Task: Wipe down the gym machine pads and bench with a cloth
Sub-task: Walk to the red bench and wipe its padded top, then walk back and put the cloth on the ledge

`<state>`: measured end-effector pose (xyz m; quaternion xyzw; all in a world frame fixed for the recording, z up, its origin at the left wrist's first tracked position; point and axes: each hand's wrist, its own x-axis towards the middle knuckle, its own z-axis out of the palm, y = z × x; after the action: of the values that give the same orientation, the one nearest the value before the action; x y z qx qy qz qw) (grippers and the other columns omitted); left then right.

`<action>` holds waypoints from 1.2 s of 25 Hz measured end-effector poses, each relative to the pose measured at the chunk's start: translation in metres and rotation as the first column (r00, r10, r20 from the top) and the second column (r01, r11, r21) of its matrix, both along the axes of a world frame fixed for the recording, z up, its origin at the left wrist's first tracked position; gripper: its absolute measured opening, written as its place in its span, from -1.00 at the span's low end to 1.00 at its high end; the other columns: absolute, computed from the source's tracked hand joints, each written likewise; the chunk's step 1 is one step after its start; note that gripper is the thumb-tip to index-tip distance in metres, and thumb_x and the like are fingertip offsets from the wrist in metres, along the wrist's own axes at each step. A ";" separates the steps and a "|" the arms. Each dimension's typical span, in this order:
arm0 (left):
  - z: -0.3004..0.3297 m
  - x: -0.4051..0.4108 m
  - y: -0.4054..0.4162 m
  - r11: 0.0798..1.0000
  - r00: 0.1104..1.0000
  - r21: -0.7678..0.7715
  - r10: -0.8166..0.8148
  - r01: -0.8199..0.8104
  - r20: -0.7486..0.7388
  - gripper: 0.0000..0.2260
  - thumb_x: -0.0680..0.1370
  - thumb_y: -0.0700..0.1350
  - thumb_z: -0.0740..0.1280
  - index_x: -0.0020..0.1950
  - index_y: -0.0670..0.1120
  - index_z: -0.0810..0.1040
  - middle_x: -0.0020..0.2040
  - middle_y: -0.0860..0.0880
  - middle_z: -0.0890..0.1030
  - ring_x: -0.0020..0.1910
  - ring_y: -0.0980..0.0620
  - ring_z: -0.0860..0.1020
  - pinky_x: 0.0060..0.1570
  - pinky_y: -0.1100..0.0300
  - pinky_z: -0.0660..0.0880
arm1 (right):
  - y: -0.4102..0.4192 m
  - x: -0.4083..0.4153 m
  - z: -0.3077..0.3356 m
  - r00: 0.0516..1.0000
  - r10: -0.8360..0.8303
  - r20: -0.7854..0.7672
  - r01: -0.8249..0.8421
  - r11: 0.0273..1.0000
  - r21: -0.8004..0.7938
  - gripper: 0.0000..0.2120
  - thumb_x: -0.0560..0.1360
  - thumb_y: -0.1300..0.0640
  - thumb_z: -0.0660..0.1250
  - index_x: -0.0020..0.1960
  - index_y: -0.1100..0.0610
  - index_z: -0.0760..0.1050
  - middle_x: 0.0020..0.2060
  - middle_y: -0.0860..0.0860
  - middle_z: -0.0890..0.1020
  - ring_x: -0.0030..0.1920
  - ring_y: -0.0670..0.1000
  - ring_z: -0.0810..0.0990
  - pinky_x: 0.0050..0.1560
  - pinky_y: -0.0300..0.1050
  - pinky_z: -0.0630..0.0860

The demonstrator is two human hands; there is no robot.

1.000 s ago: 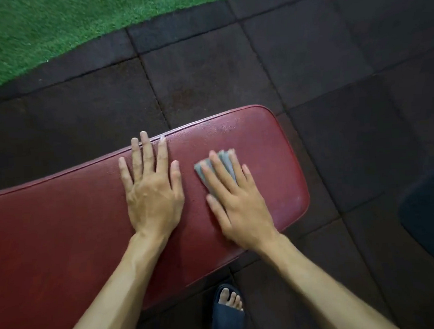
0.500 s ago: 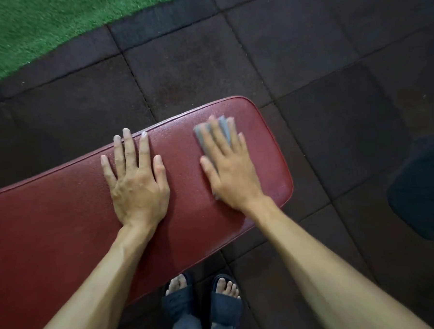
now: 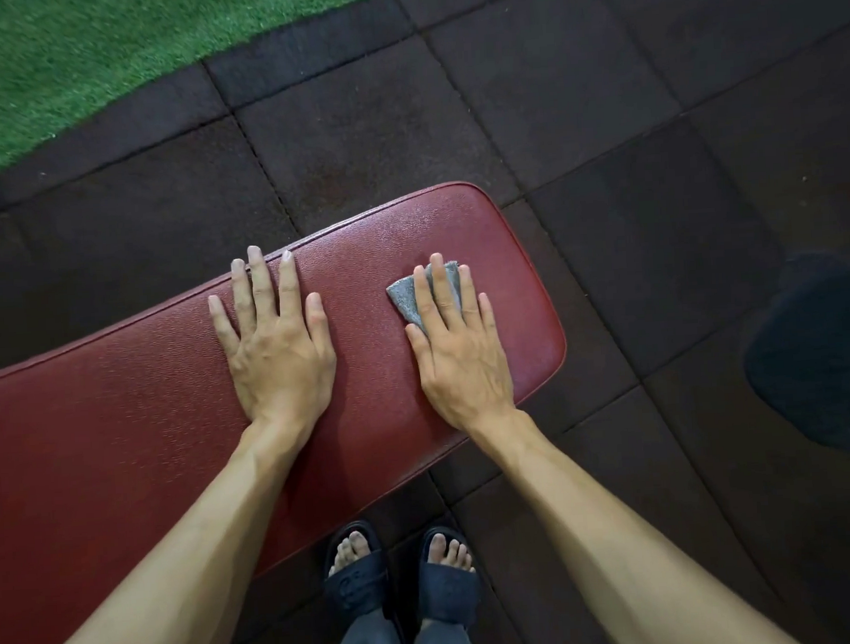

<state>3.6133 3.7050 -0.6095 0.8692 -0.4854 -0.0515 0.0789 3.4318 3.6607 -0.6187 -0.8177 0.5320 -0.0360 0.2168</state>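
Cloth (image 3: 424, 292), grey and folded small, lies on a dark red padded bench (image 3: 147, 410) near the bench's rounded end, right of centre in the frame. Most of it is hidden under the right hand (image 3: 457, 354), which presses down flat on it with straight, slightly spread fingers; only the upper corner and left edge show. The left hand (image 3: 274, 349) rests flat on the bare pad just beside it, fingers straight, fingertips reaching the far piped edge and holding nothing. The bench runs off the left edge of the frame, so its full length cannot be seen. Below it, two feet in dark slide sandals (image 3: 402, 579) stand on dark rubber floor tiles (image 3: 575, 117). Green artificial turf (image 3: 79, 59) fills the upper left corner. At the right edge sits a dark, blurred shape (image 3: 818, 350), too indistinct to identify.
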 end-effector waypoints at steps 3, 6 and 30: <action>0.012 -0.001 0.005 0.999 0.994 0.024 -0.020 0.023 -0.112 -0.53 0.69 0.03 0.01 0.60 -0.07 0.18 0.63 -0.12 0.08 0.62 -0.08 0.00 0.56 -0.16 -0.09 | 0.002 0.002 0.005 0.993 -0.029 0.117 0.027 0.999 0.023 -0.49 0.68 0.03 -0.04 0.60 0.13 0.06 0.60 0.04 0.11 0.61 0.15 0.00 0.56 0.10 0.12; 0.042 -0.020 0.036 0.988 0.971 0.053 -0.134 0.147 -0.198 -0.50 0.67 0.08 -0.05 0.58 -0.07 0.21 0.62 -0.12 0.14 0.62 -0.04 0.03 0.56 -0.12 -0.05 | 0.017 -0.005 0.029 0.946 -0.162 0.281 0.105 0.973 0.208 -0.52 0.69 0.05 -0.02 0.59 0.15 0.11 0.58 0.05 0.20 0.60 0.06 0.08 0.57 -0.02 0.16; 0.340 -0.396 -0.128 0.286 0.468 0.410 -0.753 0.866 -0.463 -0.70 0.66 0.03 0.07 0.30 -0.06 0.43 0.30 -0.08 0.51 0.35 -0.11 0.43 0.28 -0.02 0.38 | -0.011 -0.360 0.344 0.628 -0.775 0.064 0.603 0.538 0.589 -0.58 0.70 0.01 0.01 0.54 0.03 0.23 0.48 0.02 0.40 0.44 0.03 0.41 0.40 -0.11 0.32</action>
<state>3.2177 3.5766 -0.2699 0.4663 -0.8049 -0.3121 -0.1931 3.0718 3.6499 -0.2743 -0.4285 0.7602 -0.1074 0.4765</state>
